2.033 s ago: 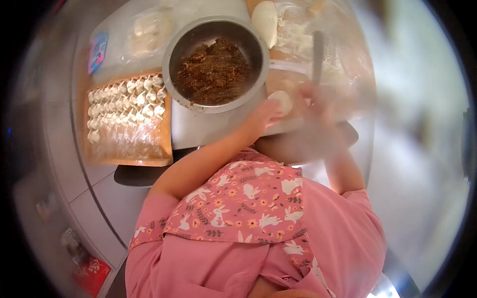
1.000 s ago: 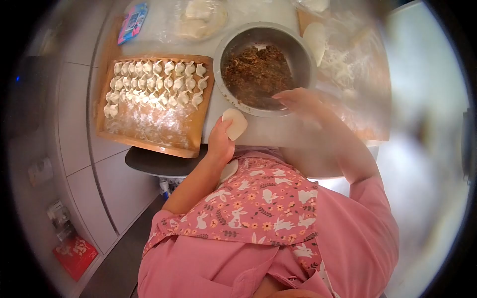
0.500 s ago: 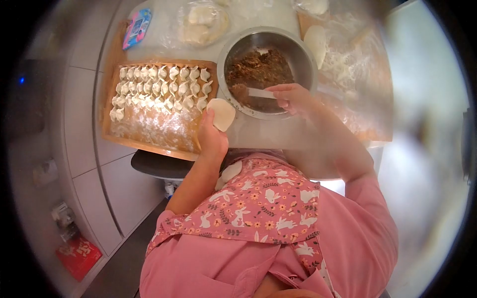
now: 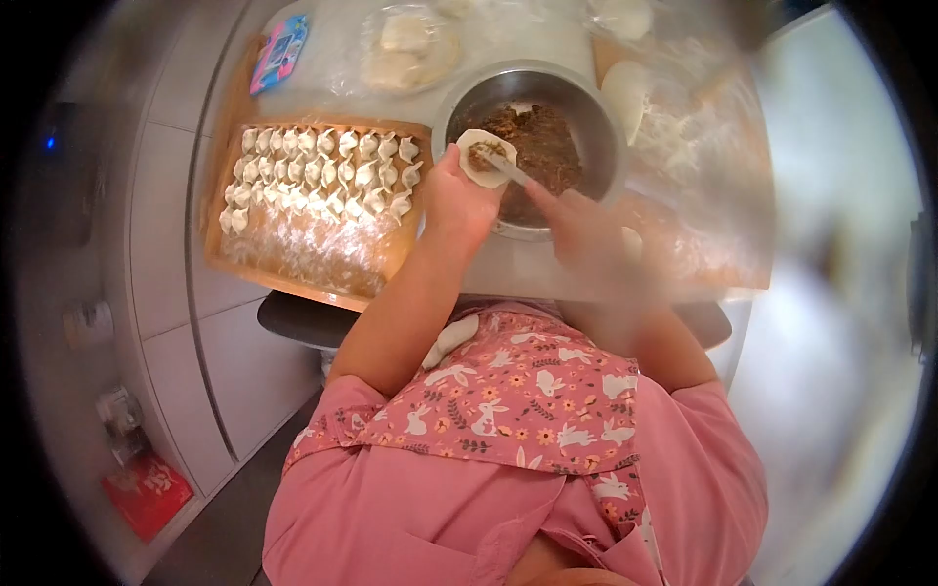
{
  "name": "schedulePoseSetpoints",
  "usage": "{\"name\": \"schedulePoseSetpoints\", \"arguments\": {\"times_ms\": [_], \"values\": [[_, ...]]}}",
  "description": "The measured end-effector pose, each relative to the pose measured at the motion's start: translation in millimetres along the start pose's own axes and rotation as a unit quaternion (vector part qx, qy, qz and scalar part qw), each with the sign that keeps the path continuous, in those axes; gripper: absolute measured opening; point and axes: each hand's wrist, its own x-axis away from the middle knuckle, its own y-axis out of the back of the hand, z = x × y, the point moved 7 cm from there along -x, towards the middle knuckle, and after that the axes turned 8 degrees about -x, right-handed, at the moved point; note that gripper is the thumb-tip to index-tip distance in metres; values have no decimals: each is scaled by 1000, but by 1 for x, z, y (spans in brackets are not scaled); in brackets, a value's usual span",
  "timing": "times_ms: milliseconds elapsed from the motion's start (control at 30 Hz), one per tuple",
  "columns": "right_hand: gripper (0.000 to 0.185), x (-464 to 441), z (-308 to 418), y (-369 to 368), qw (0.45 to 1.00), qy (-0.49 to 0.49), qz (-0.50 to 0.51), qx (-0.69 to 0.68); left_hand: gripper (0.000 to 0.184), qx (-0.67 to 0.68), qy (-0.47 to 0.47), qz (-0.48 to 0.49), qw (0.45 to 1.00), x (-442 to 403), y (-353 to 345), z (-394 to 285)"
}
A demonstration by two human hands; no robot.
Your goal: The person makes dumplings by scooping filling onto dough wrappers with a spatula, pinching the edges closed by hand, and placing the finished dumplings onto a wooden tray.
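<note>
My left hand (image 4: 461,207) cups a round dumpling wrapper (image 4: 471,177) over the near-left rim of the metal bowl (image 4: 459,88). A lump of brown filling (image 4: 486,153) lies in the wrapper's middle. In my right hand (image 4: 576,220) is a narrow white spatula (image 4: 509,169), gripped by its handle, with its tip pressed against that filling. More minced filling (image 4: 547,146) sits inside the bowl. To the left, a floured wooden tray (image 4: 313,259) holds rows of folded dumplings (image 4: 322,171).
A blue and pink packet (image 4: 279,57) lies at the table's far left. Dough pieces (image 4: 405,49) rest under clear plastic at the back. On the right is a floury board (image 4: 684,220) with a pale wrapper (image 4: 625,93) near the bowl. A dark stool seat (image 4: 303,320) shows below the table.
My left hand has brought the wrapper up and right, over the bowl's rim. My right hand has moved the spatula down and inward, and filling now sits on the wrapper.
</note>
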Motion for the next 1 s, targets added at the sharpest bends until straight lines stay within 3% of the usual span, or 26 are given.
{"name": "schedulePoseSetpoints", "arguments": {"times_ms": [100,133,167,233,267,333,433,567,633,733,867,967,1000], "values": [[51,6,13,2,999,17,23,44,39,-254,-33,-42,966,4,2,-26],[51,9,6,-3,999,13,29,40,39,-255,-34,-41,966,3,2,-26],[51,10,7,1,999,12,28,40,41,-96,-1,-35,995,2,2,-18],[48,10,2,8,997,-45,53,36,43,65,31,-29,997,-3,3,0],[48,9,2,8,997,-45,53,35,44,147,52,-21,988,-6,4,17],[47,6,-2,19,993,-87,-40,-65,45,228,73,-10,971,-5,0,21],[46,8,4,2,992,-80,-14,-97,42,408,98,92,903,4,-18,14],[48,5,18,12,993,-111,21,-32,45,402,111,71,906,0,-12,33],[51,4,20,3,997,-59,52,0,46,400,118,68,906,2,-15,28],[56,14,21,-4,998,-10,48,28,47,267,89,21,959,4,-7,15],[56,17,24,12,995,-47,88,15,48,330,106,10,938,5,9,16],[52,10,33,20,996,-46,77,12,49,375,110,67,918,16,0,8],[47,6,32,17,1000,1,4,-12,49,389,109,94,910,23,-6,5]]}}
